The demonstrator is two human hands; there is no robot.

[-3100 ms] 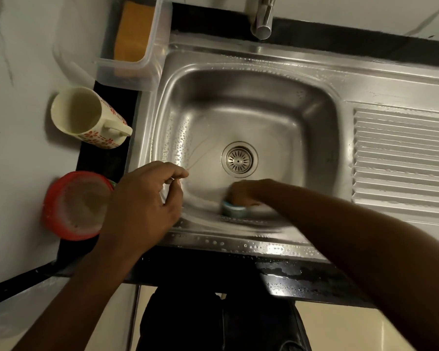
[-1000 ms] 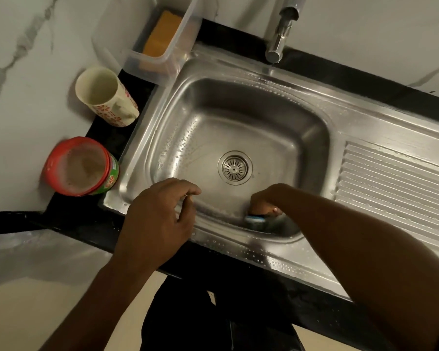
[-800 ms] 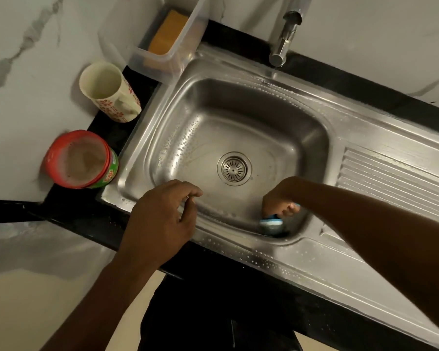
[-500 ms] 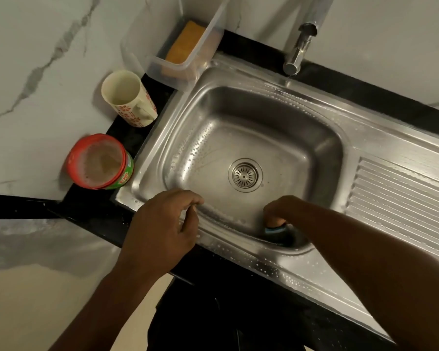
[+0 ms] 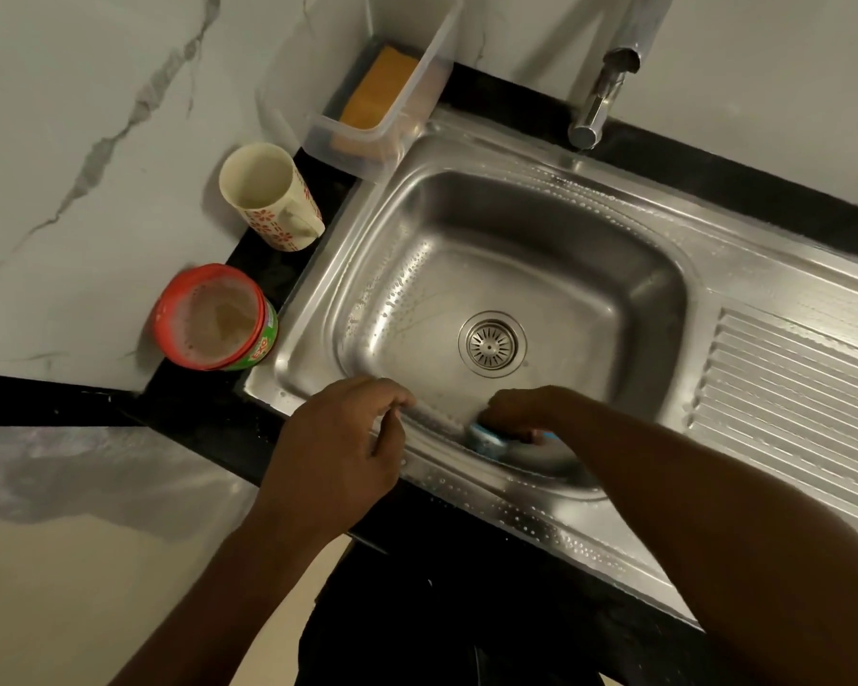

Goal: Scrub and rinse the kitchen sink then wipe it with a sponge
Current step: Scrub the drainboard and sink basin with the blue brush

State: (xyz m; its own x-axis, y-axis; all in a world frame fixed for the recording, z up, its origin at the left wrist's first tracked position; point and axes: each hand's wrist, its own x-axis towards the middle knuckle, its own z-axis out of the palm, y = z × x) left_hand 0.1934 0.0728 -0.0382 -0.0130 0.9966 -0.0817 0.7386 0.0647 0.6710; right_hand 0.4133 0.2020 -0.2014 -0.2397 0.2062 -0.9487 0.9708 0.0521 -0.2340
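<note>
Mug (image 5: 268,195) (tub (image 5: 214,316) nearer) left of sink (image 5: 615,210).

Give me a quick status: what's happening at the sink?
Right hand scrubbing sink near wall with blue scrubber. Left hand resting on rim. Tap off.

Left hand (image 5: 335,445) loosely curled; right hand (image 5: 521,410) gripping.

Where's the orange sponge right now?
In the head view, the orange sponge lies in the clear plastic tub at the sink's far left corner, beyond the mug.
</note>
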